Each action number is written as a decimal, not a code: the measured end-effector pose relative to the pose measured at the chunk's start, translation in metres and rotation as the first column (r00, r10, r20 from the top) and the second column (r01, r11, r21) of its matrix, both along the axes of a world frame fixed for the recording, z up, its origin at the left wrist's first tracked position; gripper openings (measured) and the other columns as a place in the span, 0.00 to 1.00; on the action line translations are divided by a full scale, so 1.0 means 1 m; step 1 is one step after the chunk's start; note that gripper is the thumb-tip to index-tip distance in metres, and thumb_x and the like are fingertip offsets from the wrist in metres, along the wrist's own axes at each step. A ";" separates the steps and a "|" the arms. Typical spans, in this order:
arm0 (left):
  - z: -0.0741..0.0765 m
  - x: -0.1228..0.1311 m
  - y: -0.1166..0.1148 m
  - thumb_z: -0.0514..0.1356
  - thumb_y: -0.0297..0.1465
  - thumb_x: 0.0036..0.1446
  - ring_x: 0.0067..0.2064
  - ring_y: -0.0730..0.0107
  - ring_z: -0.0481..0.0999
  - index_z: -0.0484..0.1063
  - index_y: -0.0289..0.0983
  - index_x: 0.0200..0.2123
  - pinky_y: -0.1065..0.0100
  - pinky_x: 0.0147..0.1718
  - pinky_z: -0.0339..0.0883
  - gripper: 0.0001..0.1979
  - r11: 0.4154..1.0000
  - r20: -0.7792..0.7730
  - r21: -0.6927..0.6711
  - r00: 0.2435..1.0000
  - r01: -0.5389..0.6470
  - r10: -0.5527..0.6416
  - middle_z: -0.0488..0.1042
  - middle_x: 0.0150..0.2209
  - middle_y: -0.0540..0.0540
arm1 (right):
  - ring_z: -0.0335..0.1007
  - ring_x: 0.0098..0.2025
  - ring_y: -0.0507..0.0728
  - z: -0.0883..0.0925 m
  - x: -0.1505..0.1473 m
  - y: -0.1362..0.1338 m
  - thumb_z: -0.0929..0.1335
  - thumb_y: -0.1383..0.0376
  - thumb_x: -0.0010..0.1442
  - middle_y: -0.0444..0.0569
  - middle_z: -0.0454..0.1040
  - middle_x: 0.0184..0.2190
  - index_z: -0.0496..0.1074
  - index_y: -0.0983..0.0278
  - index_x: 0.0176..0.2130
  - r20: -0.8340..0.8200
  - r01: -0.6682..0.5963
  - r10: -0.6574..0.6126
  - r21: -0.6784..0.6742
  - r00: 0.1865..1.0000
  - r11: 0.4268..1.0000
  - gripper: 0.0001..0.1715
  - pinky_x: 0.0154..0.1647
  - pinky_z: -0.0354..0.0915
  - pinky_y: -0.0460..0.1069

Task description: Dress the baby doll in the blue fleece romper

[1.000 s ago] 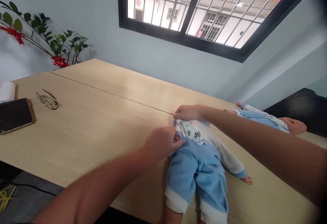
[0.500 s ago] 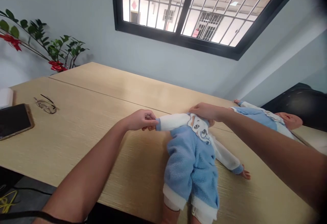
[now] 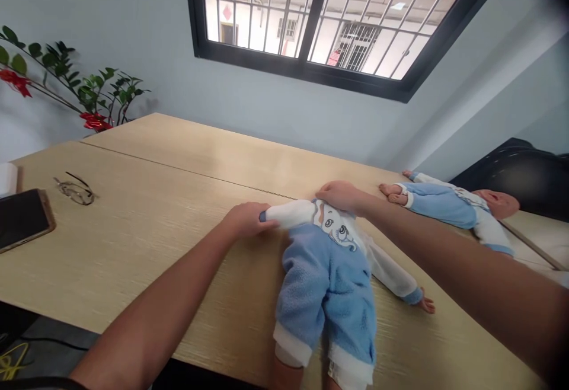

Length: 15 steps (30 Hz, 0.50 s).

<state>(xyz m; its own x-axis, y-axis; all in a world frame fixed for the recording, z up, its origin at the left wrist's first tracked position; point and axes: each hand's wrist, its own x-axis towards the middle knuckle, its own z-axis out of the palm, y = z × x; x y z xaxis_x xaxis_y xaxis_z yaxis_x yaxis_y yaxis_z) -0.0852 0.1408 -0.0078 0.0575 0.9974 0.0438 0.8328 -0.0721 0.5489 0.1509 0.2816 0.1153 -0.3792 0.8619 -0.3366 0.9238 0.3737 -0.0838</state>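
Observation:
A baby doll (image 3: 329, 271) in a blue fleece outfit with white sleeves and a cartoon face on its chest lies on its back on the table, legs toward me. My left hand (image 3: 251, 219) is closed around the blue cuff of its sleeve at the left, hiding the doll's hand. My right hand (image 3: 340, 195) lies over the top of the chest and neck, fingers curled down onto it. The doll's head is hidden behind that hand. Its other arm stretches out to the right, small hand bare.
A second, similarly dressed doll (image 3: 444, 201) lies at the back right beside a black chair (image 3: 515, 165). At the left of the table (image 3: 178, 248) are eyeglasses (image 3: 76, 189), a phone (image 3: 24, 218) and a white object. A plant (image 3: 89, 88) stands behind; a barred window is above.
My left hand has shifted from pinching the doll's hand at the cuff to wrapping around the cuff. My right hand stays at the doll's neck. The view has moved slightly.

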 end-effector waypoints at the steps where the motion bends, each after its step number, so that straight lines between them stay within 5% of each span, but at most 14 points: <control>1: 0.002 -0.001 0.000 0.59 0.55 0.58 0.46 0.52 0.79 0.77 0.45 0.47 0.62 0.39 0.65 0.24 1.000 -0.020 -0.016 1.000 0.012 -0.012 0.82 0.47 0.45 | 0.72 0.30 0.58 0.000 0.000 0.002 0.65 0.50 0.63 0.53 0.77 0.27 0.79 0.65 0.35 0.003 0.011 -0.011 0.006 1.000 1.000 0.23 0.33 0.63 0.50; 3: 0.006 -0.004 0.000 0.58 0.54 0.59 0.45 0.52 0.79 0.77 0.45 0.47 0.63 0.39 0.64 0.23 0.999 -0.030 -0.031 0.999 0.023 -0.024 0.82 0.47 0.45 | 0.74 0.31 0.59 -0.002 0.002 0.005 0.64 0.52 0.64 0.55 0.78 0.28 0.79 0.66 0.35 0.038 0.001 -0.003 0.050 0.999 0.999 0.23 0.33 0.63 0.50; 7: 0.008 -0.010 0.000 0.57 0.54 0.60 0.46 0.52 0.79 0.77 0.43 0.46 0.63 0.39 0.64 0.24 0.999 -0.058 -0.031 0.998 -0.026 0.024 0.82 0.47 0.44 | 0.75 0.39 0.62 -0.006 0.006 0.001 0.62 0.58 0.66 0.59 0.80 0.34 0.78 0.66 0.32 0.184 -0.211 0.170 0.230 0.968 0.950 0.21 0.36 0.61 0.51; 12: 0.001 -0.010 0.003 0.56 0.56 0.61 0.45 0.52 0.79 0.77 0.43 0.47 0.63 0.38 0.65 0.26 0.998 -0.075 -0.013 0.995 -0.065 0.064 0.82 0.46 0.43 | 0.75 0.46 0.63 -0.011 -0.007 -0.042 0.58 0.58 0.71 0.61 0.79 0.46 0.78 0.66 0.42 0.143 -0.373 0.346 0.412 0.927 0.831 0.23 0.43 0.61 0.53; 15: -0.002 -0.010 0.003 0.56 0.56 0.61 0.44 0.52 0.79 0.77 0.42 0.45 0.63 0.38 0.64 0.26 0.998 -0.072 0.011 0.995 -0.069 0.069 0.82 0.45 0.43 | 0.76 0.43 0.66 -0.022 -0.023 -0.081 0.60 0.54 0.71 0.61 0.80 0.45 0.78 0.65 0.42 0.097 -0.507 0.501 0.276 0.860 0.816 0.24 0.42 0.63 0.55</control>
<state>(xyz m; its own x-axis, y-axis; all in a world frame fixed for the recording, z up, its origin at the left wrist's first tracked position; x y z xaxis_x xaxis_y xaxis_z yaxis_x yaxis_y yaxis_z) -0.0954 0.1439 -0.0100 -0.0081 0.9987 0.0506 0.8735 -0.0176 0.4866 0.1280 0.2004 0.0937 -0.7832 0.6099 -0.1212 0.5996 0.7923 0.1125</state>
